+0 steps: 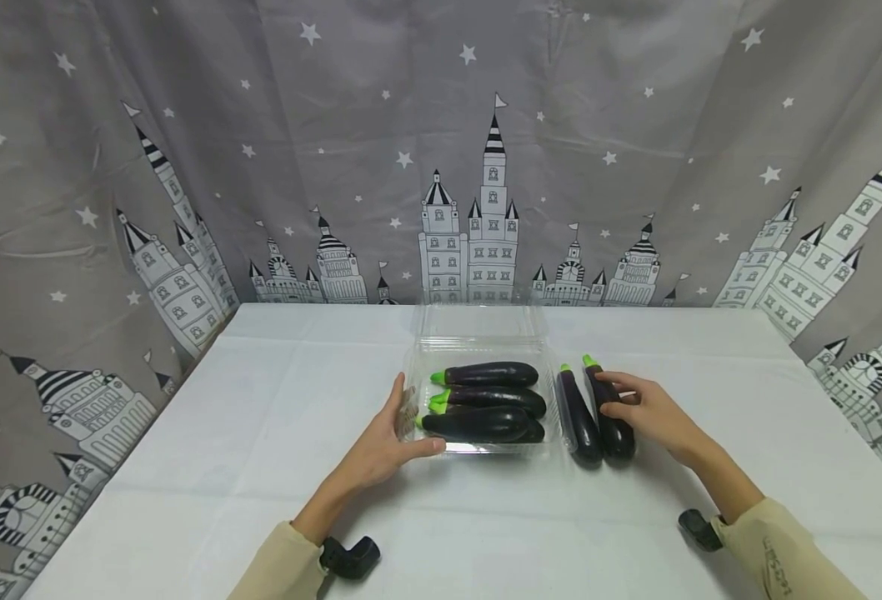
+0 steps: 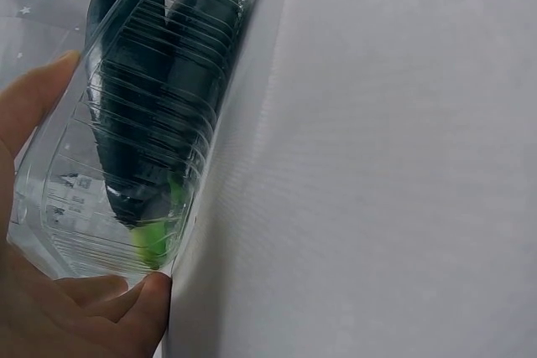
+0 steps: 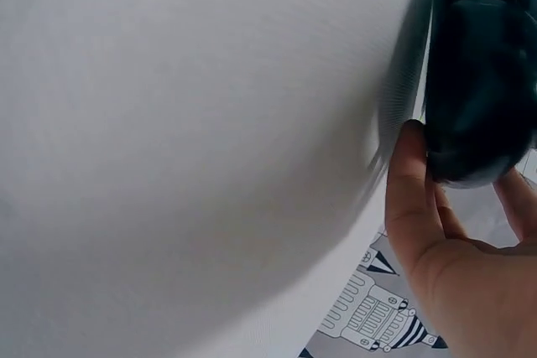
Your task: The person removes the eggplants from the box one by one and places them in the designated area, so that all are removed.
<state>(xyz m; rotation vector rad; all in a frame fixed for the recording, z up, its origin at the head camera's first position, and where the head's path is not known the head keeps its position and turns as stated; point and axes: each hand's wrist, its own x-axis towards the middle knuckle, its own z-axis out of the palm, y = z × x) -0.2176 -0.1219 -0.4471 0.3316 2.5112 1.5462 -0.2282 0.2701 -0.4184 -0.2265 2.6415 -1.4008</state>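
A clear plastic clamshell box [image 1: 478, 447] holds several dark purple eggplants [image 1: 478, 423] with green stem ends. My left hand [image 1: 381, 446] holds the box's near left corner, thumb along the front and fingers on the left side. In the left wrist view the box wall [image 2: 59, 165] lies between thumb and fingers, eggplants visible through it. To the right of the box, two eggplants lie side by side on the table. The right hand [image 1: 654, 417] grips the outer eggplant [image 1: 618, 433], fingers across its top and side; the inner eggplant [image 1: 579, 417] lies next to the box.
The box's lid [image 1: 478, 321] stands open toward the back. White cloth covers the table [image 1: 298, 367]. Behind it hangs a grey curtain [image 1: 381, 150] printed with castles and stars. Black wrist devices [image 1: 351, 558] sit at both sleeves.
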